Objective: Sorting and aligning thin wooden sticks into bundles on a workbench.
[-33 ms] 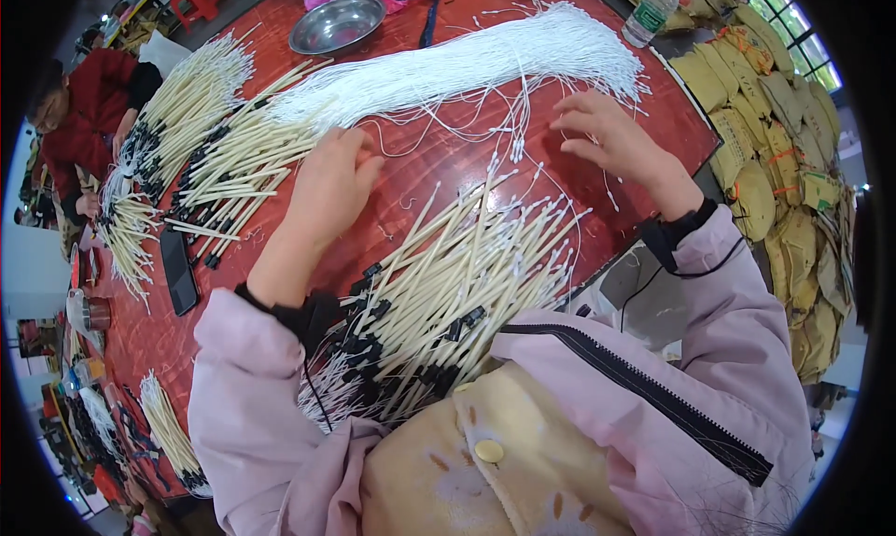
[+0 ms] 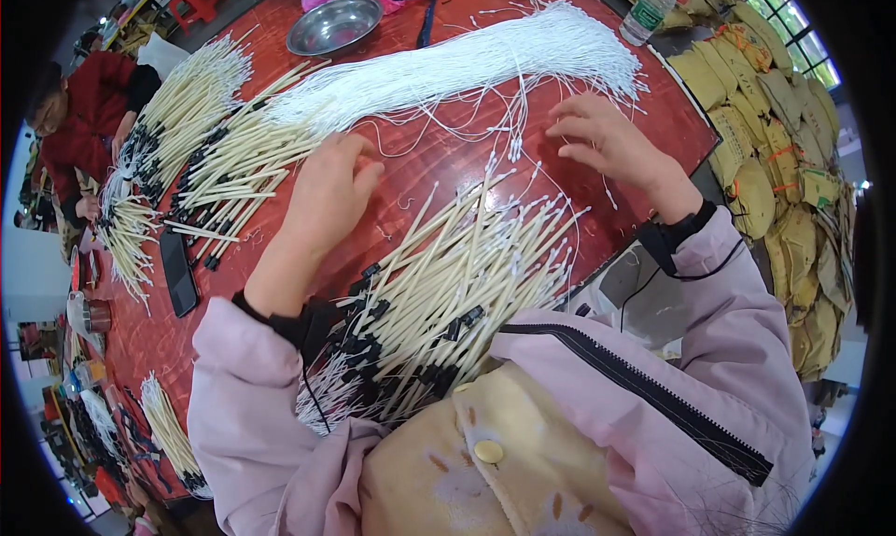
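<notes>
My left hand (image 2: 329,189) hovers over the red table, fingers bent and thumb apart, with nothing visible in it. Its fingertips are by the left end of a long bundle of white cords (image 2: 485,58). My right hand (image 2: 611,142) is raised beside the loose cords, its fingers curved and spread, and I see nothing held. Between my forearms lies a pile of cream-coloured thin tubes (image 2: 467,270) with white cord tips at one end and black pieces at the other. Several white cord ends (image 2: 515,144) trail from the bundle between my hands.
More cream tubes (image 2: 245,158) lie left, near a dark phone (image 2: 178,273). A metal bowl (image 2: 334,26) and a plastic bottle (image 2: 650,11) stand at the far side of the red table (image 2: 672,139). Stacked tan sacks (image 2: 747,144) fill the right. A person in dark red (image 2: 89,116) sits left.
</notes>
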Motion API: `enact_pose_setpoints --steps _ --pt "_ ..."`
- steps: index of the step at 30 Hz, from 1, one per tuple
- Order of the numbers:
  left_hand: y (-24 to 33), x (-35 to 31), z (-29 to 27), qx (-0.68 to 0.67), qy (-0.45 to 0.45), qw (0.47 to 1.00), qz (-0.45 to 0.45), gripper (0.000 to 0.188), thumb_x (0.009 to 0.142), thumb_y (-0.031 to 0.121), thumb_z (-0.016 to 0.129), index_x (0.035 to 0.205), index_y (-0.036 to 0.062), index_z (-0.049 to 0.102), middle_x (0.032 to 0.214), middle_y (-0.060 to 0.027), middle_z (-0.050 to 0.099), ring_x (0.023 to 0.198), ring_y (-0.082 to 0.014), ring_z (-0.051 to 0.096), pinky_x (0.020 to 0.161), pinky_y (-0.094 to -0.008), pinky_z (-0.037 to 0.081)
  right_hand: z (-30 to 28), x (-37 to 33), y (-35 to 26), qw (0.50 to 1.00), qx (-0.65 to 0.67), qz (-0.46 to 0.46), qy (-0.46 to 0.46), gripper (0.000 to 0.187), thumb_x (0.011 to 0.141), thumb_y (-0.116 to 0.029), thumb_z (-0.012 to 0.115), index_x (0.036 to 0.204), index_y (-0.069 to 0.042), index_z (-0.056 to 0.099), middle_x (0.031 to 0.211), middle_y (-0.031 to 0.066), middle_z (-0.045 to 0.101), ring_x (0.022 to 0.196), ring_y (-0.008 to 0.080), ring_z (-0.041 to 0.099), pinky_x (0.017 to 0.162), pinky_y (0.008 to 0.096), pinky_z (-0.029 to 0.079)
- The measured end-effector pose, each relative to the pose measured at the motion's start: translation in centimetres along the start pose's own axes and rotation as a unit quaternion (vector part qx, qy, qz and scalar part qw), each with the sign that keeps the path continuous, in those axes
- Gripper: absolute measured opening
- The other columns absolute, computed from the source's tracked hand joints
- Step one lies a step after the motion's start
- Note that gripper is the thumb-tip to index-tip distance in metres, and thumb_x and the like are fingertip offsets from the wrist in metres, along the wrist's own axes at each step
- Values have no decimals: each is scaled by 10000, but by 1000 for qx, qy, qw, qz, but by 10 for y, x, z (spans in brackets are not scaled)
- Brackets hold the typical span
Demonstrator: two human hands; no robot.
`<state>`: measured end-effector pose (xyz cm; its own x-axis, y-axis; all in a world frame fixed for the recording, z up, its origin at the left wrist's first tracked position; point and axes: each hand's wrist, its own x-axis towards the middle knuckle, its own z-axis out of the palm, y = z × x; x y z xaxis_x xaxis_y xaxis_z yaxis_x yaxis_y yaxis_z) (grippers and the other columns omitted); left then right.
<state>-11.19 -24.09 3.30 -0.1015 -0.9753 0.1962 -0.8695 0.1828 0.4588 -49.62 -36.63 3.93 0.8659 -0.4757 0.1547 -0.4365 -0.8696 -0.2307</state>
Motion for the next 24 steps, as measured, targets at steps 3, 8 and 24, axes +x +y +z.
enact_pose_setpoints --steps 3,8,24 --pt "16 -19 -5 -32 0 999 40 200 887 134 695 1017 -14 661 973 -186 656 930 -374 650 809 -462 516 1 3 -27 999 22 -27 -19 397 862 -124 734 1257 -138 701 1289 95 620 1184 315 561 1025 432 443" --pt "38 -43 -7 -113 -36 993 -2 199 878 125 700 1009 -22 669 965 -186 663 903 -362 666 792 -442 521 26 4 -18 997 41 -48 -40 448 838 -137 761 1279 -186 698 1324 80 619 1152 313 564 1022 435 433" --pt "51 -102 -31 -156 -78 982 -72 231 889 75 696 1092 -33 673 1006 -181 666 922 -306 679 794 -371 539 -6 13 54 986 -113 32 115 409 913 -114 669 1312 -202 675 1362 107 601 1169 346 559 1009 438 463"
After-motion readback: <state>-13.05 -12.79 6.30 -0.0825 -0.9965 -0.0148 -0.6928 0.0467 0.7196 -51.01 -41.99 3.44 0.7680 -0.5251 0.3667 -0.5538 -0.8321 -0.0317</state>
